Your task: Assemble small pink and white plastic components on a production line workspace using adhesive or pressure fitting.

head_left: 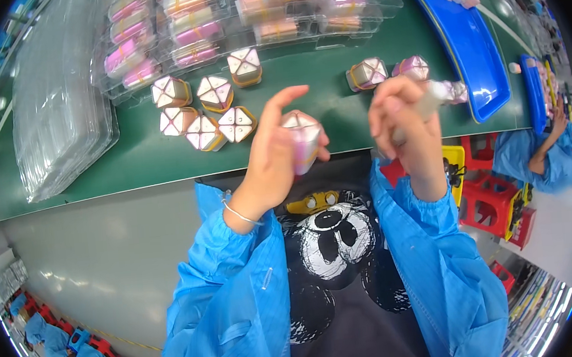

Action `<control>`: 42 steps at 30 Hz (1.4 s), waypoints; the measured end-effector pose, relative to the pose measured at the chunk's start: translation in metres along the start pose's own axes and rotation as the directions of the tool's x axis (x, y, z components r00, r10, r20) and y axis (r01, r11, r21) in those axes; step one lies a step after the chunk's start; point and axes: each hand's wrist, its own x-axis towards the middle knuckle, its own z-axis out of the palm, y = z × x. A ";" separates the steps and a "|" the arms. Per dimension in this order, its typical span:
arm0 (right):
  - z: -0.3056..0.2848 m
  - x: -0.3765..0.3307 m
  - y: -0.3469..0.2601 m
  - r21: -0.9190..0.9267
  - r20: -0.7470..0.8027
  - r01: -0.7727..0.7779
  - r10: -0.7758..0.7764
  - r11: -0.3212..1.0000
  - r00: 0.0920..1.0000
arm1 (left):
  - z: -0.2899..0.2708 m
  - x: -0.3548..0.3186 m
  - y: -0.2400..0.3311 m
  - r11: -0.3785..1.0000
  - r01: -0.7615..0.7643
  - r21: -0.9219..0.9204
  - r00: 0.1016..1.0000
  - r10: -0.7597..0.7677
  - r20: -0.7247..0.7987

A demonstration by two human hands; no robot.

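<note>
My left hand (273, 149) is wrapped round a pink-and-white bundle of wedge-shaped pieces (304, 141), held just above the near table edge. To the right, my right hand (407, 120) is curled and partly blurred. A pale, smeared shape (432, 95) shows by its fingers, too blurred to name. Beyond the left hand stand several six-sided bundles with white triangular ends (237, 123), with bands round their sides. Past my right hand lie a greyish bundle (367, 74) and a pink one (412, 68). Another pale bundle (455, 91) rests against the blue tray's edge.
Clear plastic trays full of banded pink and white bundles (195, 33) line the back of the green table (142, 170). Stacked clear trays (57, 124) stand at left. A blue tray (476, 60) lies at right, near a co-worker in blue (529, 157) and red stools (489, 201).
</note>
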 end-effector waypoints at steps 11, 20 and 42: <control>0.013 -0.004 0.011 -0.081 0.041 -0.231 0.234 0.970 0.971 | 0.027 -0.008 0.016 0.838 0.461 -0.292 0.852 -0.510 -0.117; 0.018 0.004 0.019 -0.195 0.043 -0.284 0.298 0.939 0.954 | 0.025 -0.010 0.016 0.845 0.528 -0.086 0.843 -0.534 -0.068; -0.009 -0.005 0.020 0.023 0.145 -0.068 0.064 0.997 0.987 | 0.014 -0.021 -0.009 0.839 -0.353 0.413 0.919 0.395 -0.017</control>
